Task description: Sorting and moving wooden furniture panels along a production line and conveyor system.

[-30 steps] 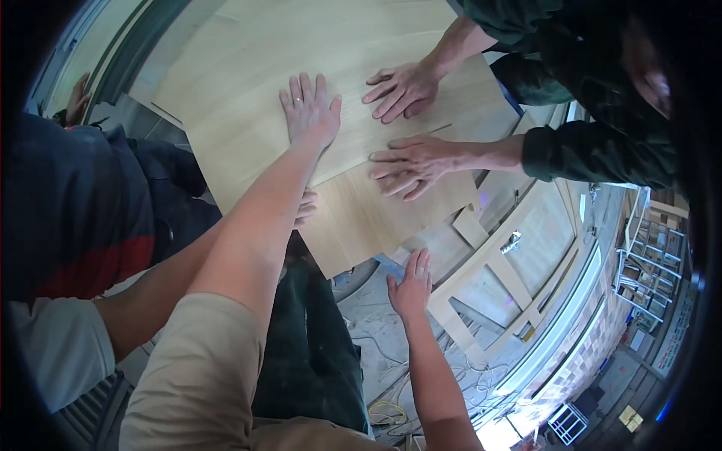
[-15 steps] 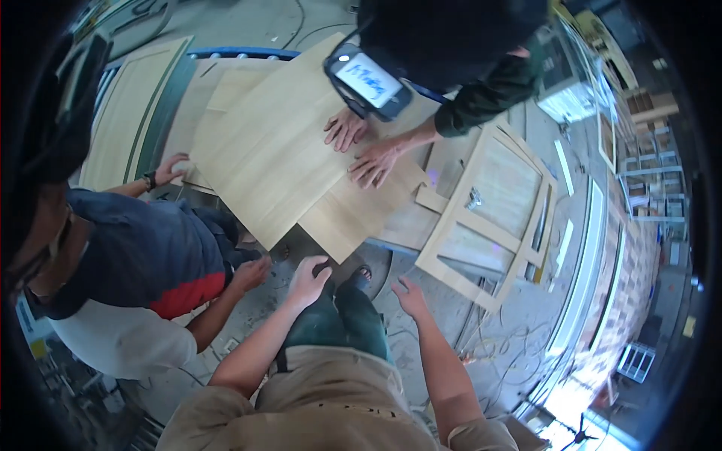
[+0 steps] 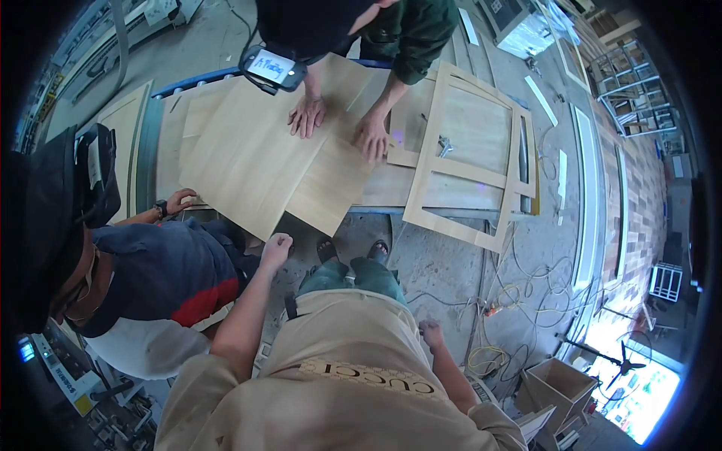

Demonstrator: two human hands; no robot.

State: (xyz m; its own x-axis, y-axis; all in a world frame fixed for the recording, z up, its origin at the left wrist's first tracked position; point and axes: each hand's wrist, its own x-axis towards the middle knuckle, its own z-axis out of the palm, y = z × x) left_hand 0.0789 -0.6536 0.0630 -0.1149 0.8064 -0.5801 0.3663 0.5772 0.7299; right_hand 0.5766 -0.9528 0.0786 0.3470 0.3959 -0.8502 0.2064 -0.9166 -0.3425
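Note:
My left hand (image 3: 277, 250) is curled closed beside the near corner of a large pale wooden panel (image 3: 241, 150). Whether it touches that corner, or holds anything, is hidden. My right hand (image 3: 432, 335) hangs low by my right hip, its fingers too small and dim to read. A smaller wooden panel (image 3: 331, 199) lies alongside the large one, both reaching past the workbench's near edge. Across the bench, a person's hands (image 3: 307, 116) rest on the panels, the other one (image 3: 371, 137) at the smaller panel's far edge.
At my left, another person (image 3: 165, 263) has a hand (image 3: 179, 201) at the large panel's left edge. A wooden door frame (image 3: 466, 175) with a small metal piece (image 3: 445, 146) overhangs the bench on the right. Cables (image 3: 492, 357) lie on the floor near a wooden box (image 3: 560, 383).
My left hand has moved left and closed. My right hand has dropped back to my side. The far person's right-hand-side hand has shifted to the smaller panel's edge. My view has shifted.

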